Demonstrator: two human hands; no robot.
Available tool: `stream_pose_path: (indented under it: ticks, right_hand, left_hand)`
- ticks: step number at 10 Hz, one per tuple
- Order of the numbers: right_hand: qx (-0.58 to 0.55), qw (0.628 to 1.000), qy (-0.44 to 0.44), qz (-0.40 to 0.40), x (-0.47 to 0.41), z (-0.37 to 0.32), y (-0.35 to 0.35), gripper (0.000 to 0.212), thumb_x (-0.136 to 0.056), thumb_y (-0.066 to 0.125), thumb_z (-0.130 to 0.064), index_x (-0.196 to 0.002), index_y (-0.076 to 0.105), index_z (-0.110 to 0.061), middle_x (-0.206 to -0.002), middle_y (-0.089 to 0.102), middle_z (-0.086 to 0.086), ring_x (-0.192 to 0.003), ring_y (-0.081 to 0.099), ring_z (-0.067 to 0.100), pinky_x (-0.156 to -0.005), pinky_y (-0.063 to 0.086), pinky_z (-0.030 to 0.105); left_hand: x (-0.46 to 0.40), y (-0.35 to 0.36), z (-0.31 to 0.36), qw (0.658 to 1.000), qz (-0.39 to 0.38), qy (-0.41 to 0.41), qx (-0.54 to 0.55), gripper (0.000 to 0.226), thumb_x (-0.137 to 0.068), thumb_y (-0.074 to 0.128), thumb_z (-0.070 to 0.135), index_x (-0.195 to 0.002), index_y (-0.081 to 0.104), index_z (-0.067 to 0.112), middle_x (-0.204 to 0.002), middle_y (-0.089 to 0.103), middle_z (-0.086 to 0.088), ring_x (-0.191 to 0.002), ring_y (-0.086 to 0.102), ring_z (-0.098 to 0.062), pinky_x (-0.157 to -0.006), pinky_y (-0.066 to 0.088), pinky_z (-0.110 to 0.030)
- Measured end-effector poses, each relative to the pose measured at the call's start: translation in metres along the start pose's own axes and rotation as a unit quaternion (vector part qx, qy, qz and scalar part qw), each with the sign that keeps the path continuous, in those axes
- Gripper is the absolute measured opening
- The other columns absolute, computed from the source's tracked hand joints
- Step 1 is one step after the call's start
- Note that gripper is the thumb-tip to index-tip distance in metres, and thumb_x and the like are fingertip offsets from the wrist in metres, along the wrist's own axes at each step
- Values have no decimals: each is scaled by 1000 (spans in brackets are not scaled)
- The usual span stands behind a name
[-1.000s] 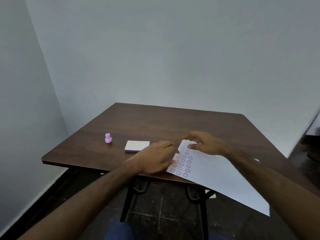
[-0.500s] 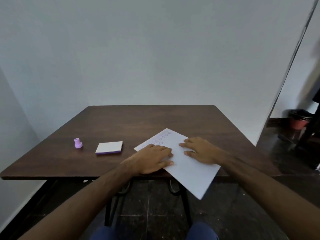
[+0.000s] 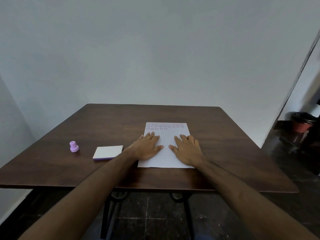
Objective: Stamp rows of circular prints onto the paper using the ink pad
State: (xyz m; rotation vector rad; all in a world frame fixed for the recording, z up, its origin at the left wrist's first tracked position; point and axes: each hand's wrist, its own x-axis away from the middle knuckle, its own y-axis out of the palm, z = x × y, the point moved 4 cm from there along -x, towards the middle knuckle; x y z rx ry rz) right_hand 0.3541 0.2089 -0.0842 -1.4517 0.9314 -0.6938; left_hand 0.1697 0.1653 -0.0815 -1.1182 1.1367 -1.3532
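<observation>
A white sheet of paper (image 3: 167, 135) lies square on the dark wooden table (image 3: 107, 122), with rows of purple circular prints along its far edge. My left hand (image 3: 149, 147) rests flat on the sheet's left side, fingers spread. My right hand (image 3: 187, 148) lies flat on its right side, also holding nothing. A closed ink pad (image 3: 108, 152), white on top with a purple base, sits just left of my left forearm. Farther left stands a small purple stamp (image 3: 74, 146), upright on the table.
A pale wall stands right behind the table's far edge, and another wall runs along the left. On the dark floor at the far right sits an orange pot (image 3: 303, 122). Black metal table legs (image 3: 110, 210) show under the near edge.
The paper has been turned from a slanted position hanging over the near edge to lie straight and fully on the table. Both hands moved with it and now press it flat.
</observation>
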Motion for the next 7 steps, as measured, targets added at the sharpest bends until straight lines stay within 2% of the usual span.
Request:
stream_pose_path:
  ticks: [2,4,5,6,7]
  right_hand:
    - [5,1000,-10,25,-65,8,7,67,-98,23,-61,-153,27,-23,-161,28,6,-144,25,31,-114,22,47]
    - [26,999,-12,47,-83,15,10,69,-95,24,-64,-149,35,-23,-155,37,4,-137,36,28,-108,32,47]
    - [29,1000,-2,2,-84,12,5,69,-94,25,-65,-149,33,-23,-156,36,4,-137,36,29,-107,33,47]
    - [30,996,9,-78,-89,7,-16,73,-94,27,-67,-151,29,-22,-159,31,5,-140,34,30,-110,32,47]
    - [9,992,23,-123,-95,4,-44,80,-92,28,-71,-155,18,-22,-165,18,5,-149,24,33,-118,23,50]
  left_hand:
    - [-59,3,-31,1000,5,-9,11,72,-103,19,56,-160,5,15,-167,-4,-14,-155,-5,-26,-124,-1,-45]
    - [-77,8,-44,999,27,6,25,72,-102,20,57,-159,8,16,-168,-2,-12,-155,-5,-24,-124,-1,-42]
    - [-73,6,-42,999,9,6,35,74,-101,20,58,-160,6,16,-168,-4,-10,-155,-7,-22,-124,-1,-41]
    - [-69,-16,-39,999,-21,-17,27,76,-101,24,57,-159,4,13,-168,-5,-12,-155,-6,-25,-124,-2,-43]
    - [-67,-49,-33,999,-8,-32,-5,78,-101,22,61,-159,3,13,-168,-5,-10,-154,-7,-27,-122,-5,-45]
